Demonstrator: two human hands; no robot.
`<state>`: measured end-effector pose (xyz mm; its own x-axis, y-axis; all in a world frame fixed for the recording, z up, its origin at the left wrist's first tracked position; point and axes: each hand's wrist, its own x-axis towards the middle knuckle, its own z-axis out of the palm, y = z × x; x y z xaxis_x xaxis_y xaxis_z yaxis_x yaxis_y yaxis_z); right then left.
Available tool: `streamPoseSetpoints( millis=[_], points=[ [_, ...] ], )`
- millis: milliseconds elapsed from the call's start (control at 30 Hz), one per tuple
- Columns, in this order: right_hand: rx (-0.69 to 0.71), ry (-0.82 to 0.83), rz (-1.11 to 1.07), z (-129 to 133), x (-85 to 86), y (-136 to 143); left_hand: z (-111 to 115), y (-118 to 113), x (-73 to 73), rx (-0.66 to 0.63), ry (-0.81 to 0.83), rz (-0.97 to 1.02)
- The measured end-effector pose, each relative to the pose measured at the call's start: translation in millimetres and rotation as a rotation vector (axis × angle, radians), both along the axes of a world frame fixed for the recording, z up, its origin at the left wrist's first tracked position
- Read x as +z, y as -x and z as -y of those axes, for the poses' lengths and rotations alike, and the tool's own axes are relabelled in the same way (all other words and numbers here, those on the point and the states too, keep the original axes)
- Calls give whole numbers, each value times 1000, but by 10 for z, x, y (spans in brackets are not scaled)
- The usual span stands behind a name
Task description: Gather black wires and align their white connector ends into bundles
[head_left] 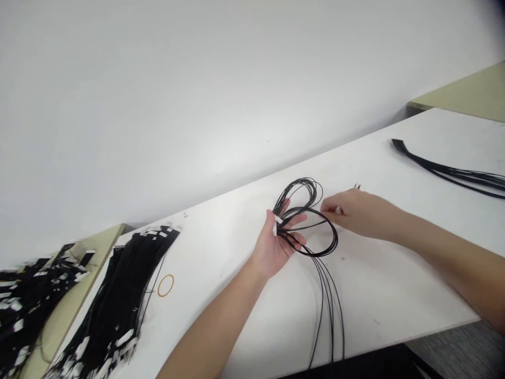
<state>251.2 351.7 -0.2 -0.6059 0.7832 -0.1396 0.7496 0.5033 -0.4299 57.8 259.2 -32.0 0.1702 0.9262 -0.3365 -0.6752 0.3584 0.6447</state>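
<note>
My left hand [276,247] is closed around a looped bundle of thin black cables [333,231], its thumb pressed near white connectors [278,221]. Two rounded loops stand out from the palm, one toward the wall and one to the right. Several loose strands [329,295] trail from the bundle down over the table's near edge. To the right, my right hand [347,210] has its fingers pinched together at the end of a strand that runs across from the left hand. Something small and white shows within its curled fingers, and small tips stick up behind it.
A thick pile of black cables with white connectors [130,284] lies at the left of the white table [205,273]. Beside it is a tan rubber band [165,285]. More cables [35,295] lie farther left. Another black bundle [445,169] lies at the right.
</note>
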Motion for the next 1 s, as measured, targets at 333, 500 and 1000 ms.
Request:
streamPoseSetpoints(
  millis=[333, 500, 1000],
  points=[
    [138, 118, -362, 319, 13, 173, -17, -31, -43, 37, -5, 77],
    [47, 109, -239, 308, 27, 157, -15, -13, -50, 58, 1, 103],
    [201, 207, -336, 347, 13, 197, -13, -17, -61, 76, 11, 125]
  ],
)
